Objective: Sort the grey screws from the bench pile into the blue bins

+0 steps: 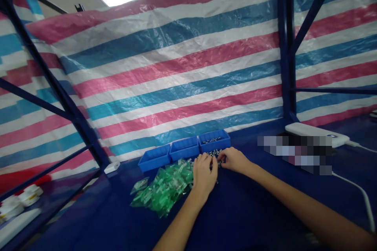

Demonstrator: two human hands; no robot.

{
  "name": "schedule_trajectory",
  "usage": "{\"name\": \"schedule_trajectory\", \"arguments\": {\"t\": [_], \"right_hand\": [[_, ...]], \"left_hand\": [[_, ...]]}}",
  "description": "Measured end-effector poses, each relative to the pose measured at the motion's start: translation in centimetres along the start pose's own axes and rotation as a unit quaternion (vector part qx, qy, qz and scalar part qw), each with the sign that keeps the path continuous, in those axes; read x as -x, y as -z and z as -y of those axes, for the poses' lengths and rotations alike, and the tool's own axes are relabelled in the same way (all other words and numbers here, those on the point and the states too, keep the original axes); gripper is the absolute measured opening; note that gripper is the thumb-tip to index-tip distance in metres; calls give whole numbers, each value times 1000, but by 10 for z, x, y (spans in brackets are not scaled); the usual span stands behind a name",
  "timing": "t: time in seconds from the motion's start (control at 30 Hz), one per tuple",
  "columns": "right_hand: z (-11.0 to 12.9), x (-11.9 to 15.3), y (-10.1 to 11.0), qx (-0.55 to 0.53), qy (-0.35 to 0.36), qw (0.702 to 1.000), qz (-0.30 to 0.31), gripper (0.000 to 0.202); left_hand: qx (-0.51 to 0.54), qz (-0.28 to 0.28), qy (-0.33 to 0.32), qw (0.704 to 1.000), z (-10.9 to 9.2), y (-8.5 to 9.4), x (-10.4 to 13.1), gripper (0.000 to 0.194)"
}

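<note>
A pile of small metal pieces that look like screws (pixel 214 152) lies on the blue table in front of the bins. My left hand (pixel 204 172) is at the pile's near left side, fingers bent and thumb drawn in toward them. Facing it from the right, my right hand (pixel 236 160) has its thumb and fingertips pinched together at the pile's edge. Whatever the fingertips hold is too small to make out. Touching or just beside my left hand is a heap of clear plastic bags with green parts (pixel 167 186).
Three blue bins stand in a row behind: a left bin (pixel 154 160), a middle bin (pixel 185 150) and a right bin (pixel 214 143) with small dark pieces inside. Rightward lie a white power bank (pixel 316 133), a pixelated flat object (pixel 297 153) and a white cable (pixel 361 192). Blue posts (pixel 287 47) frame the table.
</note>
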State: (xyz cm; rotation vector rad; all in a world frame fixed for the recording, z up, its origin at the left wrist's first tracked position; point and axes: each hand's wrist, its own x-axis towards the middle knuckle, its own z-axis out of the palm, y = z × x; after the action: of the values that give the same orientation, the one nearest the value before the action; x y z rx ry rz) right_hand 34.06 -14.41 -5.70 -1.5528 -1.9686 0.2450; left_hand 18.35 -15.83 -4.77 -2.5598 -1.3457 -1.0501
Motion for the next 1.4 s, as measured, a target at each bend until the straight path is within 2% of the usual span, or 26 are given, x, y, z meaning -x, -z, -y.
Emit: {"name": "schedule_trajectory", "arguments": {"t": [0.13, 0.27, 0.37, 0.53, 0.77, 1.03, 1.4], "right_hand": [[8, 1, 11, -32, 2, 998, -57, 20], [16, 0, 13, -130, 37, 982, -133, 25], [22, 0, 8, -206, 73, 966, -136, 29], [31, 3, 4, -288, 124, 943, -109, 31], [31, 5, 3, -297, 142, 939, -102, 39], [33, 6, 5, -295, 147, 936, -122, 30], [30, 5, 6, -244, 139, 949, -142, 20]], "left_hand": [[44, -17, 39, 998, 3, -3, -1, 25], [145, -32, 96, 984, 8, -7, 0, 27], [213, -41, 123, 968, 11, -9, 0, 27], [268, -51, 107, 956, 12, -11, -2, 30], [288, -69, 108, 949, 12, -11, -3, 30], [273, -67, 87, 956, 8, -8, -3, 30], [301, -79, 93, 946, 8, -5, -5, 37]]}}
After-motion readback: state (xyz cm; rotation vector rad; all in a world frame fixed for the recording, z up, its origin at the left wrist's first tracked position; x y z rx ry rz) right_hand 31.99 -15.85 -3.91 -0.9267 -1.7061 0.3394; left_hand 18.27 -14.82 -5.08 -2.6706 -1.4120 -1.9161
